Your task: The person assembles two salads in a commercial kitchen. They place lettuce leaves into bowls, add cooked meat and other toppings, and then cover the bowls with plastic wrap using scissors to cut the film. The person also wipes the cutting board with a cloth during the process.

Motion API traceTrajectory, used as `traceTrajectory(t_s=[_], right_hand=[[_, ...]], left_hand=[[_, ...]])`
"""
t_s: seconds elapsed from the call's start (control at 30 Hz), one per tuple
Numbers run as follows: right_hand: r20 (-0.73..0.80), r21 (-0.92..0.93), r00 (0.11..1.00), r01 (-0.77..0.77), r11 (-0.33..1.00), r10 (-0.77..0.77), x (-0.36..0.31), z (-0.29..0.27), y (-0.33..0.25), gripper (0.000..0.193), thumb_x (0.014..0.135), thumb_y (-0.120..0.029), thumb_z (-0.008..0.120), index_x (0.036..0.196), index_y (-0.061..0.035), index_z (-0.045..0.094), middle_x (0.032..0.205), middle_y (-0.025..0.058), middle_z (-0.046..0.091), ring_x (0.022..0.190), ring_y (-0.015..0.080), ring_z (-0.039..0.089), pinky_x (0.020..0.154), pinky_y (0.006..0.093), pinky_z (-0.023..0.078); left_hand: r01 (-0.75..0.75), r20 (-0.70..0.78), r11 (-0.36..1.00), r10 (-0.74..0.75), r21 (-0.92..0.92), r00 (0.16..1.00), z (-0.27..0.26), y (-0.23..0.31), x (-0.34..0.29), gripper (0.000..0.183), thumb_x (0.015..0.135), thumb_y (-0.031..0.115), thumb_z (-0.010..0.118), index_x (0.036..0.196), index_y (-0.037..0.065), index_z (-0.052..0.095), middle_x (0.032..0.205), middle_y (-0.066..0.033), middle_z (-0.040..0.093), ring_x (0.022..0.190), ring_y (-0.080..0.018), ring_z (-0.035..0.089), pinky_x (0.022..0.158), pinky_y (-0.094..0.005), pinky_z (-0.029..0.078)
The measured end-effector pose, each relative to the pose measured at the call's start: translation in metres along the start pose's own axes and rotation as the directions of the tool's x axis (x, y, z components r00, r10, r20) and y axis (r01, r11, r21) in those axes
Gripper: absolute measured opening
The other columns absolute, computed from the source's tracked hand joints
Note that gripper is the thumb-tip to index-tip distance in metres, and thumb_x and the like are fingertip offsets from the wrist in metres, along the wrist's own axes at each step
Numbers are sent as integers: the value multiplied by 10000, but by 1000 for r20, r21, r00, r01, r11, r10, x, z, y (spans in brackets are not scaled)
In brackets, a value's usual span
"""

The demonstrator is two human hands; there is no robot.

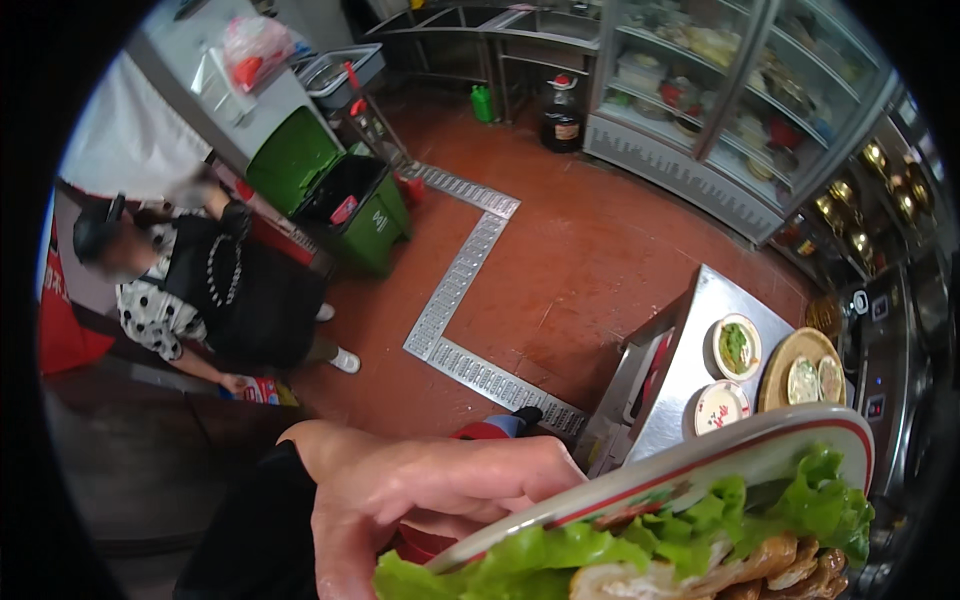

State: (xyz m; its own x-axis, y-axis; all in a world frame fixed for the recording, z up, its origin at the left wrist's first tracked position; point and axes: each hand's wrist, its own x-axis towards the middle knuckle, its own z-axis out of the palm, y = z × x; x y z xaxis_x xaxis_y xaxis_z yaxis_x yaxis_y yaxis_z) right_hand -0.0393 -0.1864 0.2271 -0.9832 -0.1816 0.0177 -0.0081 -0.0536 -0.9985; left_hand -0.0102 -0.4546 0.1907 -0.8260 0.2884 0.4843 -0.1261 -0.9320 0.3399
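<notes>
My left hand (pixel 440 490) reaches in from the lower left, out of a black sleeve, with its fingers closed at the near-left edge of a white plate (pixel 840 428) with a red line round its rim. The plate is close to the camera and looks tilted; the lower edge of the picture cuts it off. On it lie green lettuce leaves (pixel 810 500) and browned, sliced pieces of food (pixel 690 575) whose kind I cannot make out. Part of my grip is hidden behind the plate. My right hand does not show.
A steel table (pixel 660 400) at the right holds two small bowls and a round wooden board (pixel 785 375). A person (pixel 220 280) in a black apron stands at the left, beside a green bin (pixel 365 215). A metal drain grate (pixel 455 280) crosses the red floor towards a glass-doored fridge (pixel 690 140).
</notes>
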Motion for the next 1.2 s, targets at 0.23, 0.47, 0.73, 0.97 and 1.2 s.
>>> traceTrajectory(t_s=[0.23, 0.47, 0.73, 0.97, 1.2], right_hand=[[149, -2, 989, 16, 1000, -15, 26, 23, -2, 223, 778, -140, 698, 908, -14, 568, 880, 83, 625, 794, 137, 559, 740, 256, 431], [198, -55, 980, 45, 997, -33, 31, 31, -10, 207, 805, -124, 652, 957, 0, 586, 873, 74, 618, 796, 134, 551, 750, 260, 433], [47, -112, 989, 142, 984, -137, 52, 34, 3, 215, 836, -107, 599, 1012, 17, 607, 866, 65, 610, 798, 131, 540, 762, 265, 435], [-79, 78, 963, -250, 965, 256, 81, 5, 105, 122, 913, -94, 545, 984, -12, 601, 801, -5, 596, 627, 42, 511, 559, 161, 401], [-245, 253, 904, -289, 924, 350, 42, -19, 133, 230, 945, -168, 516, 1090, 4, 560, 800, 43, 594, 626, 107, 578, 573, 229, 496]], left_hand=[[-1, -36, 1000, 1, 16, 999, -2, 22, -8, 864, 666, 93, 803, 1323, -61, 265, 1218, -176, 526, 1026, -205, 589, 860, -333, 486], [37, -71, 999, -35, 31, 997, -13, 27, -14, 798, 714, 91, 738, 1341, -60, 267, 1249, -176, 514, 1084, -217, 562, 911, -350, 460], [325, -235, 940, -294, 107, 926, -67, 29, -7, 726, 768, 88, 663, 1361, -60, 270, 1284, -176, 499, 1151, -231, 531, 970, -369, 431], [466, -454, 884, -404, 28, 794, -146, -6, -1, 635, 803, 39, 584, 1358, -56, 290, 1294, -176, 496, 1181, -255, 524, 1012, -397, 412], [563, -465, 826, -504, -15, 728, -167, -41, 5, 548, 774, -23, 560, 1293, -36, 384, 1256, -177, 520, 1153, -270, 540, 1005, -424, 418]])
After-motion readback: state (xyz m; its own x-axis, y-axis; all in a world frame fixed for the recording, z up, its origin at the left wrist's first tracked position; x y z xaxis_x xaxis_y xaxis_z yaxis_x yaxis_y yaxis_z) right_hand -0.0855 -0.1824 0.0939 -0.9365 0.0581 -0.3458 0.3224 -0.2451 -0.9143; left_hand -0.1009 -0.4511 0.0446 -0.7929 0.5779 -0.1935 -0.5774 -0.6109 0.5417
